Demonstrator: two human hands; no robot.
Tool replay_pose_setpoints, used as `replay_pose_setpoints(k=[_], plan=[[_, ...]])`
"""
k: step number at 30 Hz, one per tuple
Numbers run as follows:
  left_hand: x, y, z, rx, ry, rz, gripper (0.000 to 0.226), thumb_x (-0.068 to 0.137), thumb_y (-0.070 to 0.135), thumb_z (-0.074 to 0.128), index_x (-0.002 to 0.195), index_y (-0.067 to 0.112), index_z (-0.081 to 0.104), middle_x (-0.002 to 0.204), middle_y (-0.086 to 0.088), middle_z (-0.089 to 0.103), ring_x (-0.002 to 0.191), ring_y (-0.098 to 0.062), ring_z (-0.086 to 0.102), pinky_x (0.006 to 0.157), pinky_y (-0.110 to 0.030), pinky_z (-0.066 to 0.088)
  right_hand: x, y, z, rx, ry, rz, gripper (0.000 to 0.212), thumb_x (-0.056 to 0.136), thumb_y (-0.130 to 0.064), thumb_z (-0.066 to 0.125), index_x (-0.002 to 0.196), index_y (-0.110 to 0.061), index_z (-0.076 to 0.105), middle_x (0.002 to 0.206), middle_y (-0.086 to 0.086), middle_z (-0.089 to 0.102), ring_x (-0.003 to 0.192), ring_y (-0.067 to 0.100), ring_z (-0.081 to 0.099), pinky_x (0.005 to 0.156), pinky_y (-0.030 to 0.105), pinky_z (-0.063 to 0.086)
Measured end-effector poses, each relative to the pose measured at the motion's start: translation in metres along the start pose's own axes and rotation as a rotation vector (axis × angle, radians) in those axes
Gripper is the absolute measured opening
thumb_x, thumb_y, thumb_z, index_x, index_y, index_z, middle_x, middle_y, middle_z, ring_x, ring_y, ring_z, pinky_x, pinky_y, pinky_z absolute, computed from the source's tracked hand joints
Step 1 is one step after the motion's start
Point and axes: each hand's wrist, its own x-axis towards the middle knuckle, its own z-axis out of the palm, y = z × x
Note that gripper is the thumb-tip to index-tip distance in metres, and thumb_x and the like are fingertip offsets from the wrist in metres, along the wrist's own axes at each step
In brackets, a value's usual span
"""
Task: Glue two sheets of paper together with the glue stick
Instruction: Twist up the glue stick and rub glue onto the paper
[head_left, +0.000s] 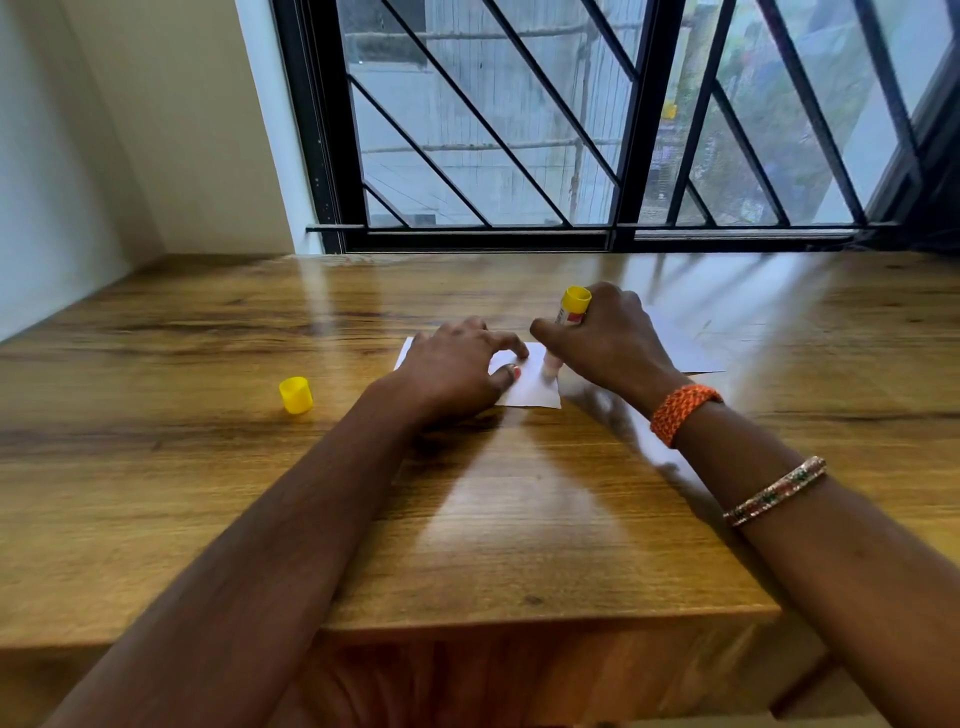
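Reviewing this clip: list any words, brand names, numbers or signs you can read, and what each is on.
No text is readable.
White-and-red label on the yellow-ended glue stick gripped by the right hand: print too blurred to read.
Yellow plastic cap on the wooden table: no visible marking.
White paper sheet under the left hand: blank.

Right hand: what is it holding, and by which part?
The right hand grips the glue stick around its barrel, tip down on the paper.
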Motion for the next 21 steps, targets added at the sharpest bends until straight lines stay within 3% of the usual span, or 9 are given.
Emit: replay_pose_setpoints(k=[10, 16, 21], plan=[[-0.0002, 0.0001, -0.0003, -0.015, -0.001, -0.005, 0.035, 0.091, 0.046, 0.041, 0.126, 0.043, 0.046, 0.123, -0.003, 0.05, 0.122, -0.026, 0.043, 0.098, -0.044, 0.031, -0.011, -0.0093, -0.0097, 0.006, -0.029, -0.029, 0.033, 0.069, -0.036, 0.059, 0.055, -0.006, 0.065, 0.06, 0.008, 0.069, 0.061, 0.022, 0.062, 0.059, 0.035, 0.054], [-0.0001, 0.0004, -0.0001, -0.003, -0.008, -0.003, 0.037, 0.092, 0.046, 0.041, 0.128, 0.041, 0.044, 0.125, -0.004, 0.049, 0.123, -0.026, 0.042, 0.099, -0.045, 0.031, -0.0102, -0.0092, -0.0068, 0.047, -0.027, -0.023, 0.036, 0.067, -0.033, 0.064, 0.043, -0.016, 0.045, 0.043, -0.003, 0.045, 0.041, 0.013, 0.041, 0.043, 0.023, 0.035], [0.0009, -0.0008, 0.001, -0.003, -0.009, 0.004, 0.039, 0.092, 0.047, 0.041, 0.131, 0.041, 0.042, 0.125, -0.004, 0.049, 0.123, -0.027, 0.042, 0.099, -0.045, 0.032, -0.0088, -0.0079, -0.0082, 0.129, -0.116, 0.019, 0.035, 0.061, -0.038, 0.061, 0.039, -0.016, 0.045, 0.033, -0.004, 0.048, 0.035, 0.007, 0.037, 0.035, 0.017, 0.033]])
